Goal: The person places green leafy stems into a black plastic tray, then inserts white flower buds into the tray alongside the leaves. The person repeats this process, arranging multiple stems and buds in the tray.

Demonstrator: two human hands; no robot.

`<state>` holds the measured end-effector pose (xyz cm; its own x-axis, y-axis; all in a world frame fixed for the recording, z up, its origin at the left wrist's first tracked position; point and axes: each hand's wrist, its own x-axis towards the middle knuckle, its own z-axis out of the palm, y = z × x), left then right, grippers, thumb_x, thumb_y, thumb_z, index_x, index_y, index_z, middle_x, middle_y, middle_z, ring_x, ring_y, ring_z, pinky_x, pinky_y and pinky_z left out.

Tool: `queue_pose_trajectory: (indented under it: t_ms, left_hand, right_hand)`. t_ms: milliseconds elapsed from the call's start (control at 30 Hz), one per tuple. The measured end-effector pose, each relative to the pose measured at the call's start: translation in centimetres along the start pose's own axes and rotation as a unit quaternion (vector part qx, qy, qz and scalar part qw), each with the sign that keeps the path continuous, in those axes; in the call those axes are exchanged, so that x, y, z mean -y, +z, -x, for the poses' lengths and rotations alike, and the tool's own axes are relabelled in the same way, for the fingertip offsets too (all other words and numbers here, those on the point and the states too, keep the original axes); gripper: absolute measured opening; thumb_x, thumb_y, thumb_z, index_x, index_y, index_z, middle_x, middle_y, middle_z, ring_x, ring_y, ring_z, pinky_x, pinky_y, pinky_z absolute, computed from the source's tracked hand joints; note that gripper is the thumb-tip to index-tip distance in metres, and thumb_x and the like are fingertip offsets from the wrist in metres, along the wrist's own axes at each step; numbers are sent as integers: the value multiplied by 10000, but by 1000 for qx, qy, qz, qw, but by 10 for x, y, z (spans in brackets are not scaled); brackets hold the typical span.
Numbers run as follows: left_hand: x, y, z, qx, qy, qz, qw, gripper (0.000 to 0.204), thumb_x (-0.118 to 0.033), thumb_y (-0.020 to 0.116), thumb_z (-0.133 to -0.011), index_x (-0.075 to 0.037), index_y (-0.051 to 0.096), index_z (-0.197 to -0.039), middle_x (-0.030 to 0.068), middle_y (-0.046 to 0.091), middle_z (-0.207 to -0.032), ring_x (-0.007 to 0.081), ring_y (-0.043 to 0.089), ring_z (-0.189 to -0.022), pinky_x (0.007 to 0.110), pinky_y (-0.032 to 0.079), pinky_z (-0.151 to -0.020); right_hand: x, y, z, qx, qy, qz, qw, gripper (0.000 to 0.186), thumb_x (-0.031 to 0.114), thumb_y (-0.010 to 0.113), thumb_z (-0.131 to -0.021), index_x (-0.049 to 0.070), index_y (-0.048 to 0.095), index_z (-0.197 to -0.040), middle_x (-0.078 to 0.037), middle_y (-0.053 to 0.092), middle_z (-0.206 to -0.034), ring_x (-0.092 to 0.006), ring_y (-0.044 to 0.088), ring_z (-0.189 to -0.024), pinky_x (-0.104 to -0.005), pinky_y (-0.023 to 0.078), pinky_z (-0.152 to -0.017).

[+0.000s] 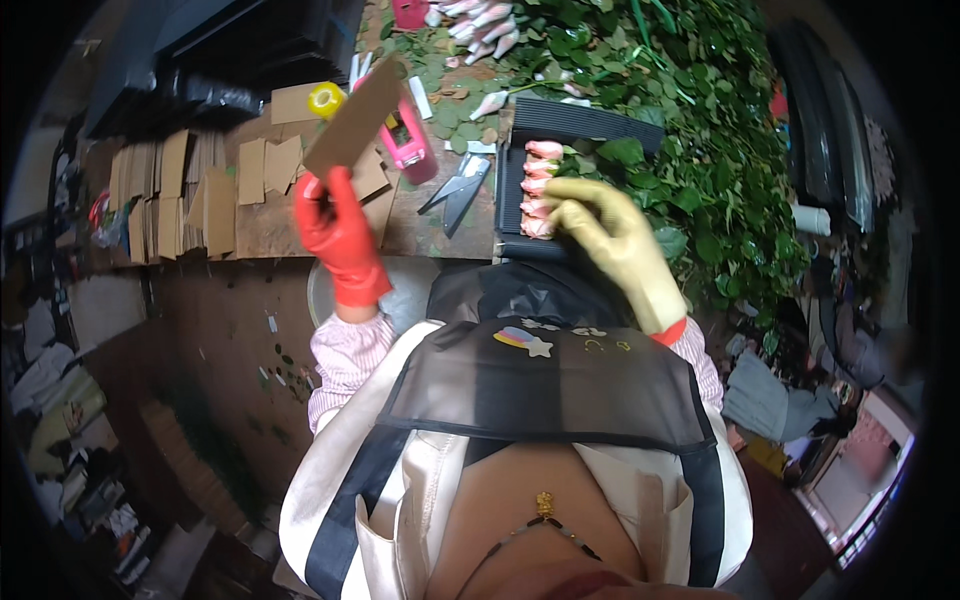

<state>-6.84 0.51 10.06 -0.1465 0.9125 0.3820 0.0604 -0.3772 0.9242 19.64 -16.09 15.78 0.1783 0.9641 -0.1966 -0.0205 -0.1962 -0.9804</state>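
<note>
My left hand (338,232), in a red rubber glove, pinches a flat piece of brown cardboard (357,117) and holds it up above the table. In a pale yellow glove, my right hand (612,243) reaches over a short row of pink roses (537,188). Its fingers are apart and slightly bent, with the tips at the right side of the blooms. The roses lie on black corrugated wrapping (588,124), heads lined up one below another. Leafy stems reach out to their right, partly under my right hand.
Scissors (459,195) and a pink tape dispenser (408,140) lie between my hands. Cut cardboard pieces (172,195) stand stacked at left, near a yellow tape roll (325,99). Wrapped pink buds (484,28) lie at the back. Green leafy stems (700,130) cover the right side.
</note>
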Motion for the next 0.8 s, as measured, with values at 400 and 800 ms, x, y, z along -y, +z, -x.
queue_pose_trajectory:
  t_ms: [400, 800]
  left_hand:
    - [-17, 59, 62, 343, -228, -8, 911, 321, -143, 768, -943, -39, 659, -1227, 4, 665, -1028, 112, 613, -825, 301, 519, -755]
    - [-21, 167, 36, 729, 144, -342, 575, 1260, -432, 995, -569, -10, 314, -1541, 215, 656, -1105, 440, 664, -999, 486, 564, -844]
  right_hand:
    - [-6, -50, -12, -21, 282, 78, 956, 276, 303, 635, -1066, 28, 651, -1053, -9, 654, -750, -61, 619, -555, -199, 446, -464]
    - [-5, -36, 8, -72, 95, 394, 911, 360, 371, 680, -1021, 69, 695, -826, -2, 696, -672, -89, 643, -581, -263, 480, -547]
